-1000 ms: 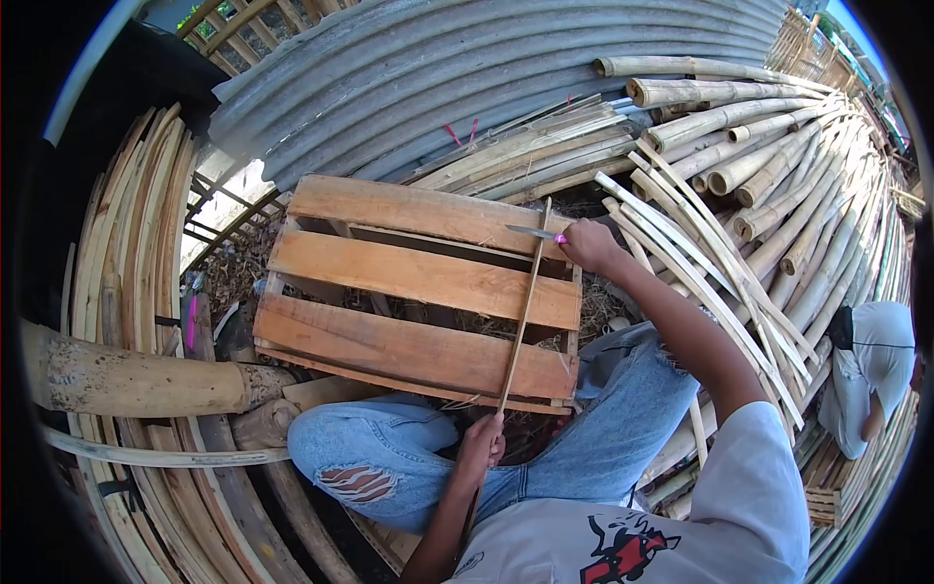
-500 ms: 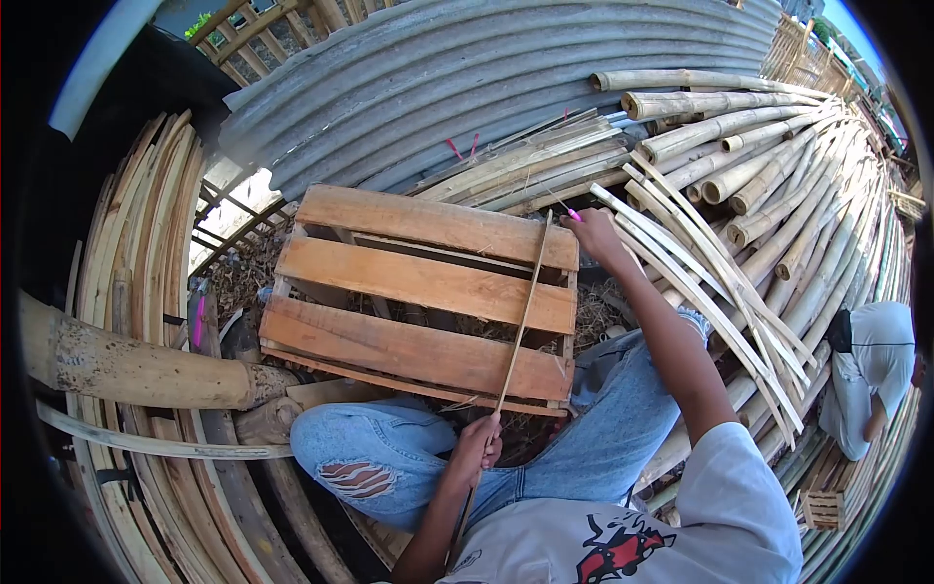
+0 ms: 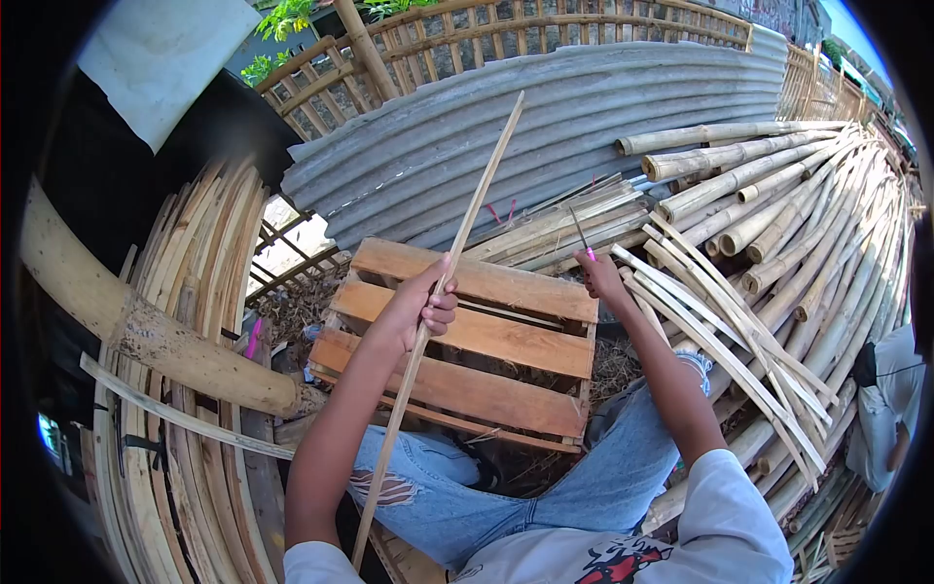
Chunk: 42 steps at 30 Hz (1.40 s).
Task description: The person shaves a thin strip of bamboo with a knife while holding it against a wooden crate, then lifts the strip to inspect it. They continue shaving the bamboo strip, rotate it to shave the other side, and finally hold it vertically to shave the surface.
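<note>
My left hand [image 3: 420, 309] is wrapped round a long, thin bamboo strip [image 3: 484, 188], raised in front of me at a slant. The strip's upper end reaches over the corrugated sheet, and its lower end runs down beside my left arm. In my right hand [image 3: 604, 278], out to the right, is a knife [image 3: 581, 232] with a pink handle, its narrow blade pointing up. Knife and strip are apart. Between my knees stands a slatted wooden crate [image 3: 467, 328], below and beyond both hands.
Split bamboo strips [image 3: 725, 341] lean at the right beside a large pile of bamboo poles [image 3: 778, 209]. More slats [image 3: 195, 292] are stacked at the left, under a thick bamboo pole [image 3: 185, 355]. Corrugated sheeting [image 3: 545, 117] lies beyond the crate. Another person [image 3: 890, 404] sits at far right.
My left hand has risen from my lap, lifting the strip up and leftward off the crate. The knife in my right hand now points upward, away from the strip. The view has tilted up.
</note>
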Tool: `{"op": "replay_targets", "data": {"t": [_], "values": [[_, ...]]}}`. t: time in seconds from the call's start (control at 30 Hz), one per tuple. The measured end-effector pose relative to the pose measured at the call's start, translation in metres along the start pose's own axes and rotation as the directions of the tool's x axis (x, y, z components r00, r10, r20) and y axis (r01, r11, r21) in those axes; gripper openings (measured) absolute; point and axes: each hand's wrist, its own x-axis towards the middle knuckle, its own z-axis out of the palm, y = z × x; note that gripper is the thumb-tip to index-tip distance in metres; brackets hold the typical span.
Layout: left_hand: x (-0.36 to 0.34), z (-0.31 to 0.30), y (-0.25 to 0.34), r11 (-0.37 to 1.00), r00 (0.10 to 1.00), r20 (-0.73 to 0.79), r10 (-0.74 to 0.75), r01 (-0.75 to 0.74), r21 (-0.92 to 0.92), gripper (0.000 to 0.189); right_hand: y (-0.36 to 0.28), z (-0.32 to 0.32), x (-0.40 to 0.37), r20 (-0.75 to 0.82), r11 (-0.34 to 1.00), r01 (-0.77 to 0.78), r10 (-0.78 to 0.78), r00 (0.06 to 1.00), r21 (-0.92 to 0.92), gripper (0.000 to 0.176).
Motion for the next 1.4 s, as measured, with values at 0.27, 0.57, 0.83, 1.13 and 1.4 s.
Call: {"op": "replay_targets", "data": {"t": [0.27, 0.57, 0.83, 1.13, 1.4], "values": [[0.09, -0.006, 0.162, 0.974, 0.975, -0.026, 0.221, -0.222, -0.049, 0.045, -0.033, 0.125, -0.206, 0.742, 0.682, -0.493, -0.11, 0.661, 0.54, 0.027], [0.09, 0.027, 0.218, 0.726, 0.714, -0.151, 0.683, -0.687, 0.032, 0.044, -0.042, 0.117, -0.217, 0.531, 0.66, -0.345, -0.097, 0.842, 0.667, 0.033], [0.064, 0.028, 0.248, 0.657, 0.604, -0.276, 0.748, -0.732, 0.18, 0.047, -0.073, -0.029, -0.125, 0.211, 0.91, 0.189, -0.28, 0.937, 0.368, 0.02], [0.103, 0.023, 0.148, 0.572, 0.57, -0.287, 0.77, -0.816, -0.085, 0.035, -0.055, -0.131, -0.071, -0.361, 0.578, 0.347, -0.774, 0.52, -0.739, 0.025], [0.125, 0.032, 0.047, 0.469, 0.464, -0.472, 0.75, -0.876, -0.116, 0.034, -0.04, -0.043, -0.071, -0.308, 0.972, 0.198, -0.151, 0.939, 0.128, 0.036]]}}
